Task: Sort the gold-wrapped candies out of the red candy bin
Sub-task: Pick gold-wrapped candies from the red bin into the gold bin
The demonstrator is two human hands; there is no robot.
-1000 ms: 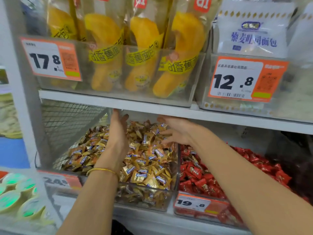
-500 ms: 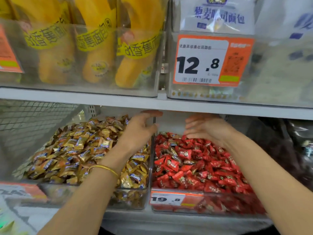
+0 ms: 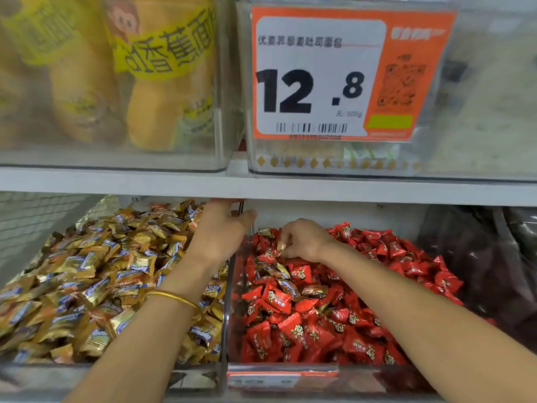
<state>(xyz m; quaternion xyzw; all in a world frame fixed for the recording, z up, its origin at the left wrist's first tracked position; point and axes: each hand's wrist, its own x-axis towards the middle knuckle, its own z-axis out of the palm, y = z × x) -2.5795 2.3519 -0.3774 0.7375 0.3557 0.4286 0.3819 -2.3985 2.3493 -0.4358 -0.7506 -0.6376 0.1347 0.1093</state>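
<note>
Pinched shut: R hand nips a gold-wrapped candy, back-left of the red candy bin.
L hand is loose, fingers apart, over the divider. Candy's prob. light w/ slick, crinkly foil, so best to grab a wrapper end. More gold strays lie just below the pinch.

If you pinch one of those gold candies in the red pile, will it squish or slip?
Probably light: the right hand seems to pinch a gold candy with fingertips alone. Its shiny wrapper looks slick, so it may slip. Flat and pillow-shaped, it likely won't roll among the red candies.
</note>
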